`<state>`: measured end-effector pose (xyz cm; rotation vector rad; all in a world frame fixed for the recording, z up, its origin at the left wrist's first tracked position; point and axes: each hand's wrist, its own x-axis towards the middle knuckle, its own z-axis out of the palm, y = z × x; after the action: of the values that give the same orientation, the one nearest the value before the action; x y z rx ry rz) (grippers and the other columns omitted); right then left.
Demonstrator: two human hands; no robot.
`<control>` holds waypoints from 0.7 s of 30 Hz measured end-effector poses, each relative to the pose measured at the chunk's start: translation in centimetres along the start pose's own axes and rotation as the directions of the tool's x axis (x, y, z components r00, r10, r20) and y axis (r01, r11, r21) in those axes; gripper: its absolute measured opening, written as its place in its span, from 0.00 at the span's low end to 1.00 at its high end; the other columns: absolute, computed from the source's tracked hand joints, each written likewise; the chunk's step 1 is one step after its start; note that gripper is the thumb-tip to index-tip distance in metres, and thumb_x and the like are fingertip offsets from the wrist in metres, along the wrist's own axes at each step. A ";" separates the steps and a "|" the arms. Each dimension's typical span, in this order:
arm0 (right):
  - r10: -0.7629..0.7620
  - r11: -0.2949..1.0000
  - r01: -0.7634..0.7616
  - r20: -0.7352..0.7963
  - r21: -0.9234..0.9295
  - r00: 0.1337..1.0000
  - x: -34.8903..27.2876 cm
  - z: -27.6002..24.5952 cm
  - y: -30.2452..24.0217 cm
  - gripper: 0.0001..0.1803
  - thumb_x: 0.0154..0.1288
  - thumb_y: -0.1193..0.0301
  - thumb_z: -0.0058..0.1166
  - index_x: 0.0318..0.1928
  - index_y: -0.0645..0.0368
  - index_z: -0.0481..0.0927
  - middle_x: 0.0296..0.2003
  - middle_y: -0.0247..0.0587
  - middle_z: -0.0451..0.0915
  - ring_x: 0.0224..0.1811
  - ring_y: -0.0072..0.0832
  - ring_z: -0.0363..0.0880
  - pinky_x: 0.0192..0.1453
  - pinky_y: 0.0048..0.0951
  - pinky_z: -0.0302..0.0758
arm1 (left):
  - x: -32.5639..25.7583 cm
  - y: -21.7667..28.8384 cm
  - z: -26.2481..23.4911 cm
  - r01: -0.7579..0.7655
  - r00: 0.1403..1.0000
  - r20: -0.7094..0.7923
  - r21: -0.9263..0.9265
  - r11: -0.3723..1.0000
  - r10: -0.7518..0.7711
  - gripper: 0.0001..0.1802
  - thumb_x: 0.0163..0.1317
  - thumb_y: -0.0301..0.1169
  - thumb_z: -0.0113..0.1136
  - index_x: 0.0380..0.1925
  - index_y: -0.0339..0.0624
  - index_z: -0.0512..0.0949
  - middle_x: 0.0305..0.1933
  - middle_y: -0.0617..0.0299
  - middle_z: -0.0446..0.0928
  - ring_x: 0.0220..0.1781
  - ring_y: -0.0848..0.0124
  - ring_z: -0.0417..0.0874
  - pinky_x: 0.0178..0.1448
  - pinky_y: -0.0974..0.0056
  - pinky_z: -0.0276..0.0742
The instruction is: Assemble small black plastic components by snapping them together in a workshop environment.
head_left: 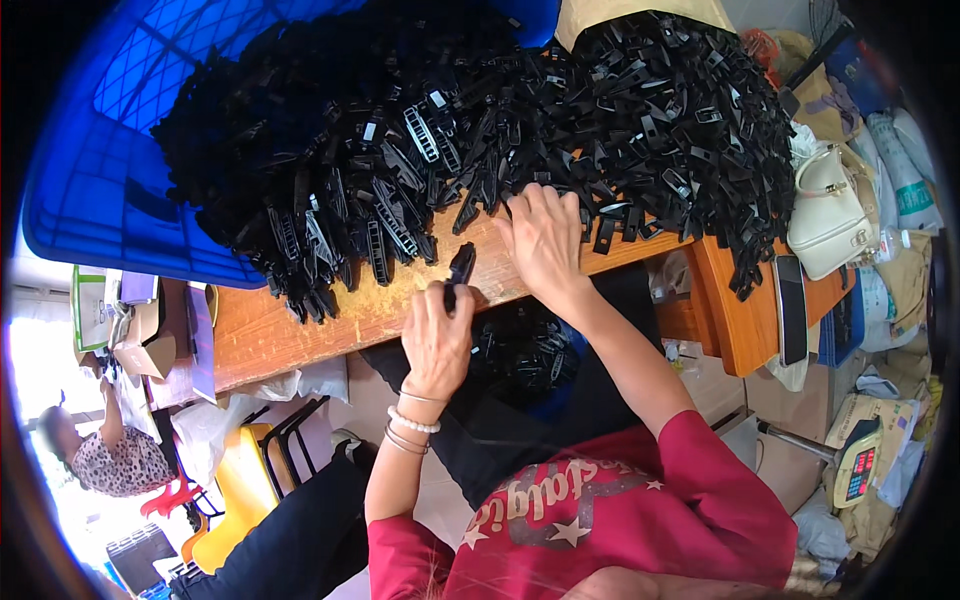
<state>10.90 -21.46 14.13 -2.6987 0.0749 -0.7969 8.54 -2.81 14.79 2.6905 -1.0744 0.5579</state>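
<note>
My left hand [436, 338] is closed on a narrow black plastic clip-like piece [461, 262], which points up and away just above the wooden table [330, 325]. My right hand [543, 238] reaches to the front edge of the heap, fingers bent down and close together among small black parts. What its fingertips grip is hidden. Toward the left the heap is made of long black pieces with ladder-like slots [392, 225]. Smaller, flat, tapered black parts [660, 120] make up the right side, spilling from a tan sack [650, 12].
A tipped blue plastic crate [90, 200] backs the heap on the left. At the right lie a phone [790, 310] and a cream handbag [832, 215]. More black pieces [530, 350] sit below the table edge by my lap. Another person [120, 455] is far left, near a yellow chair [245, 480].
</note>
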 end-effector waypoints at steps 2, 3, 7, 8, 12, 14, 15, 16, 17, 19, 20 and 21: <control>0.022 0.998 -0.022 0.012 -0.052 1.000 0.4 0.3 -0.5 0.08 0.57 0.71 0.63 0.33 0.64 0.82 0.35 0.42 0.75 0.40 0.37 0.75 0.46 0.38 0.65 | 0.2 0.8 -0.4 0.053 0.998 0.057 -0.231 0.972 -0.041 0.15 0.58 0.24 0.61 0.47 0.42 0.77 0.43 0.53 0.72 0.41 0.57 0.77 0.33 0.58 0.76; 0.023 0.998 -0.022 0.013 -0.066 1.000 0.5 0.5 -0.5 0.08 0.57 0.72 0.62 0.33 0.64 0.82 0.34 0.43 0.75 0.40 0.37 0.74 0.47 0.39 0.65 | 0.2 0.7 -0.2 0.075 0.997 0.043 -0.337 0.938 -0.064 0.16 0.58 0.23 0.60 0.48 0.43 0.76 0.43 0.53 0.72 0.42 0.56 0.77 0.32 0.57 0.76; -0.011 0.998 0.007 0.052 0.068 0.999 -0.8 -0.8 -0.1 0.05 0.56 0.76 0.60 0.32 0.66 0.80 0.35 0.47 0.75 0.41 0.42 0.75 0.47 0.41 0.67 | 1.7 -0.8 -0.8 0.055 0.998 0.031 -0.441 0.896 -0.046 0.23 0.53 0.18 0.60 0.52 0.41 0.75 0.48 0.52 0.75 0.47 0.52 0.78 0.42 0.55 0.79; -0.034 0.989 0.022 0.076 0.148 0.997 -1.3 -1.3 -0.2 0.05 0.56 0.78 0.60 0.32 0.67 0.79 0.35 0.48 0.75 0.41 0.43 0.75 0.47 0.41 0.68 | 2.4 -1.1 -1.0 -0.009 0.999 0.039 -0.439 0.898 0.029 0.24 0.52 0.17 0.60 0.52 0.39 0.75 0.50 0.51 0.76 0.49 0.51 0.78 0.47 0.54 0.78; 0.052 0.958 -0.094 0.157 0.271 0.986 -1.3 -1.7 -0.2 0.08 0.58 0.79 0.59 0.38 0.68 0.77 0.36 0.52 0.75 0.42 0.48 0.76 0.48 0.42 0.69 | 3.1 -2.0 -1.0 -0.020 0.997 0.055 -0.453 0.891 0.051 0.20 0.52 0.19 0.62 0.48 0.40 0.77 0.47 0.52 0.75 0.46 0.52 0.78 0.46 0.55 0.77; 0.054 0.960 -0.091 0.143 0.264 0.988 -1.0 -2.0 -0.6 0.08 0.60 0.78 0.59 0.38 0.68 0.76 0.37 0.53 0.75 0.42 0.49 0.76 0.49 0.43 0.70 | 2.7 -2.0 -1.2 0.035 0.995 0.100 -0.476 0.879 0.015 0.19 0.53 0.19 0.62 0.46 0.40 0.77 0.45 0.53 0.75 0.45 0.52 0.79 0.45 0.55 0.77; 0.052 0.962 -0.084 0.130 0.260 0.990 -0.8 -2.2 -0.9 0.08 0.61 0.78 0.59 0.39 0.68 0.76 0.38 0.54 0.75 0.42 0.50 0.77 0.50 0.44 0.71 | 2.5 -2.0 -1.5 0.095 0.989 0.146 -0.494 0.864 -0.025 0.17 0.53 0.20 0.63 0.45 0.39 0.78 0.44 0.53 0.74 0.43 0.52 0.79 0.45 0.55 0.76; 0.050 0.961 -0.082 0.129 0.263 0.990 -0.7 -2.0 -0.8 0.08 0.61 0.78 0.59 0.39 0.68 0.76 0.38 0.54 0.75 0.42 0.50 0.77 0.50 0.44 0.71 | 2.4 -2.0 -1.6 0.113 0.989 0.141 -0.496 0.861 -0.048 0.15 0.54 0.21 0.64 0.43 0.39 0.78 0.42 0.54 0.74 0.43 0.53 0.79 0.44 0.54 0.76; 0.052 0.970 -0.087 0.154 0.229 0.987 -0.7 -1.7 -0.6 0.09 0.61 0.78 0.59 0.40 0.69 0.76 0.38 0.53 0.76 0.43 0.48 0.77 0.51 0.43 0.72 | 2.4 -2.0 -1.6 0.114 0.989 0.141 -0.494 0.862 -0.050 0.15 0.54 0.21 0.64 0.43 0.39 0.78 0.42 0.54 0.74 0.43 0.53 0.79 0.44 0.54 0.76; 0.052 0.977 -0.087 0.182 0.194 0.982 -0.5 -1.9 -1.0 0.10 0.61 0.78 0.60 0.41 0.70 0.77 0.38 0.51 0.76 0.44 0.46 0.78 0.51 0.41 0.73 | 2.3 -2.2 -1.3 0.102 0.994 0.085 -0.525 0.845 -0.067 0.15 0.54 0.21 0.64 0.43 0.39 0.78 0.42 0.53 0.74 0.43 0.53 0.79 0.44 0.54 0.76; 0.167 0.834 -0.289 0.284 0.469 0.944 -0.6 -2.4 -1.3 0.12 0.60 0.79 0.61 0.44 0.69 0.77 0.39 0.50 0.76 0.44 0.43 0.78 0.52 0.39 0.73 | 2.1 -2.3 -1.2 0.104 0.994 0.085 -0.525 0.845 -0.069 0.15 0.54 0.21 0.64 0.43 0.39 0.78 0.42 0.53 0.74 0.43 0.53 0.79 0.44 0.54 0.76; 0.239 0.580 -0.469 0.412 0.666 0.879 -0.7 -2.9 -1.5 0.14 0.59 0.79 0.62 0.46 0.69 0.78 0.40 0.48 0.77 0.45 0.41 0.78 0.53 0.36 0.74 | 2.0 -2.4 -0.9 0.118 0.993 0.086 -0.552 0.826 -0.085 0.15 0.54 0.21 0.65 0.43 0.39 0.78 0.42 0.53 0.74 0.43 0.53 0.79 0.45 0.55 0.76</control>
<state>8.66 -20.76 16.57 -1.8546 0.1773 -0.2111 11.30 -2.08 16.38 2.2327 -0.9187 0.1121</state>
